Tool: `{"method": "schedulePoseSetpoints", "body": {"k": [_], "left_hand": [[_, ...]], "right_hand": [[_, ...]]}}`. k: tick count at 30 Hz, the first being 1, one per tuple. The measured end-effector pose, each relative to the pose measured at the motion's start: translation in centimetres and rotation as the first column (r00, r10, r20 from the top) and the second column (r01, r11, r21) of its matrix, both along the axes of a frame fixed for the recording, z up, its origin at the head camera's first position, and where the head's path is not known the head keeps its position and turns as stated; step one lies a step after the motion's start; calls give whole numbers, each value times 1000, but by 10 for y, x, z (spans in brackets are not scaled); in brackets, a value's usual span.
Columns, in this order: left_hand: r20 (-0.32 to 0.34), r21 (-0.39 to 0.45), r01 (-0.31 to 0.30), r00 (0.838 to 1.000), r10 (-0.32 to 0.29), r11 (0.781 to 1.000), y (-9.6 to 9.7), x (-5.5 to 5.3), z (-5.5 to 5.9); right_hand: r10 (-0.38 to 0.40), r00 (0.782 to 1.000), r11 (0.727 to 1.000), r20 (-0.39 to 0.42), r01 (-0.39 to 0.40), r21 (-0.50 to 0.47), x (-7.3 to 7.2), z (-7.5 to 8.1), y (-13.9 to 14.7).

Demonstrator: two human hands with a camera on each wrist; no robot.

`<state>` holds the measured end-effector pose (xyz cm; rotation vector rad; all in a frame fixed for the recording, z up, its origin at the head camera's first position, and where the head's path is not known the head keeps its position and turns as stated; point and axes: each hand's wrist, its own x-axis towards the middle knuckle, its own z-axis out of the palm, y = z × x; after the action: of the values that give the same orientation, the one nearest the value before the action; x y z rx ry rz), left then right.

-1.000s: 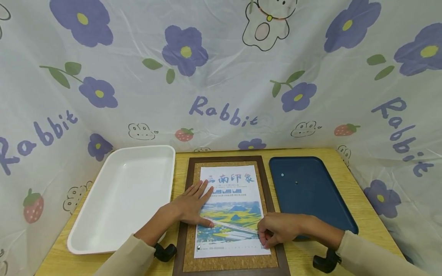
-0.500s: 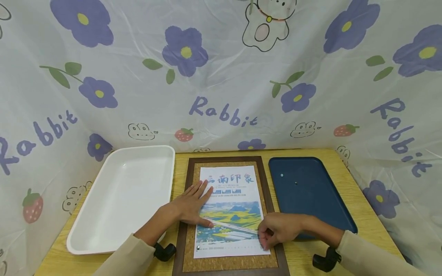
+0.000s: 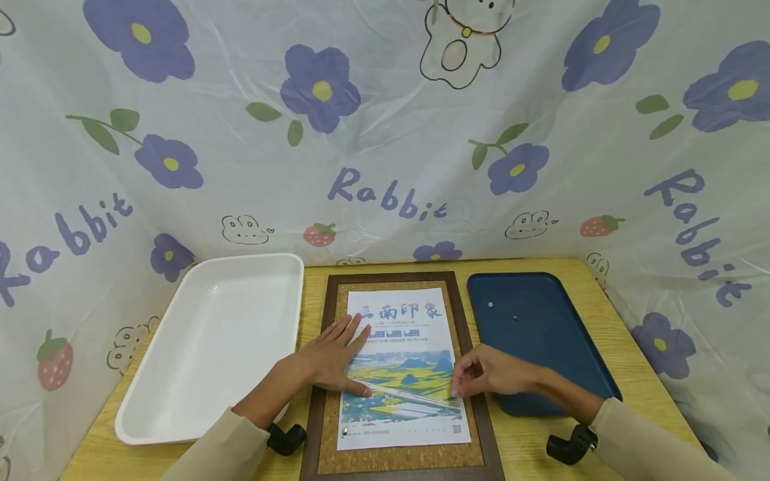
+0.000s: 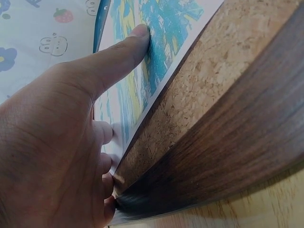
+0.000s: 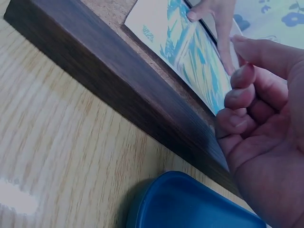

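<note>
A printed poster [image 3: 403, 321] with a landscape and large characters lies on a cork board [image 3: 397, 459] in a dark brown frame [image 3: 460, 294]. My left hand [image 3: 337, 357] rests spread on the poster's left side, its thumb touching the picture. Beside the right edge, my right hand [image 3: 490, 371] has its fingers curled, with thumb and fingertips close to the paper's margin. Whether anything small sits between those fingertips is hidden. In the right wrist view, the curled fingers [image 5: 240, 97] show nothing between them. A small shiny pin-like piece [image 3: 345, 431] marks the lower left corner.
A white tray [image 3: 299, 294] stands to the left of the frame. On the right is a dark blue tray [image 3: 541, 354], holding a small pale piece [image 3: 490, 304] and a tiny dark one [image 3: 515, 318]. A patterned curtain [image 3: 385, 133] closes off the back of the wooden table [image 3: 529, 444].
My right hand has moved up along the poster's right edge from the lower right corner, uncovering the square code printed there. The left hand stays put.
</note>
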<state>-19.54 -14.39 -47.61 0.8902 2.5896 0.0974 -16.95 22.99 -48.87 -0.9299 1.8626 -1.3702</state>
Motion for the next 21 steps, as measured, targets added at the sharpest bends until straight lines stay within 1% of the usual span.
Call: {"method": "schedulePoseSetpoints", "body": {"k": [5, 9, 11, 13, 16, 19, 21], "left_hand": [[5, 7, 1, 1000, -1, 1000, 0, 0, 1], [4, 13, 4, 1000, -4, 1000, -1, 0, 1], [1, 10, 5, 1000, -5, 1000, -1, -1, 0], [1, 10, 6, 1000, -6, 1000, -1, 0, -1], [1, 11, 7, 1000, -7, 1000, -1, -1, -1], [4, 15, 8, 1000, -8, 1000, -2, -1, 0], [5, 12, 8, 1000, -8, 1000, -2, -1, 0]], "right_hand": [[-106, 993, 994, -48, 106, -11, -3, 1, 5], [-196, 979, 981, -59, 196, -5, -5, 3, 11], [-248, 967, 969, -63, 248, 1, -7, 4, 15], [-306, 949, 952, -78, 307, 6, -8, 5, 19], [-390, 912, 919, -125, 395, 14, -11, 3, 26], [-456, 875, 886, -162, 463, 6, -14, 0, 34], [-488, 854, 869, -179, 495, -1, -18, -2, 40]]}}
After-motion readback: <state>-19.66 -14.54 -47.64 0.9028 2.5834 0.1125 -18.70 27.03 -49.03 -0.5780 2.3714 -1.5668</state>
